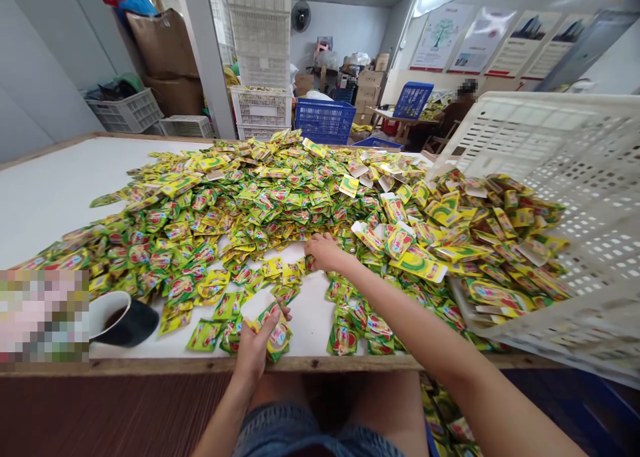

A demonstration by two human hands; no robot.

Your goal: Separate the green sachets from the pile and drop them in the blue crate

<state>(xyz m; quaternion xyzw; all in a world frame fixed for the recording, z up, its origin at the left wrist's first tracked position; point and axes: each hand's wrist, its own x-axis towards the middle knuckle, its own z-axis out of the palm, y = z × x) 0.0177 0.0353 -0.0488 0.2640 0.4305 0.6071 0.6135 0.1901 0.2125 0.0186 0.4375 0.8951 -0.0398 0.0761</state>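
A big heap of small green, yellow and red sachets (pixel 260 203) covers the white table (pixel 45 197). My left hand (pixel 255 347) is at the near edge, closed round a small stack of sachets (pixel 275 330) with a white flap on top. My right hand (pixel 324 251) reaches forward into the heap, fingers curled down on a sachet at the edge of a small bare patch. Loose sachets lie around both hands.
A white plastic crate (pixel 575 177) lies tipped on the table's right side, spilling larger flat packets. A black cup (pixel 123 320) stands at the near left edge. White and blue crates (pixel 325 117), cartons and a seated person (pixel 457 110) are beyond the table.
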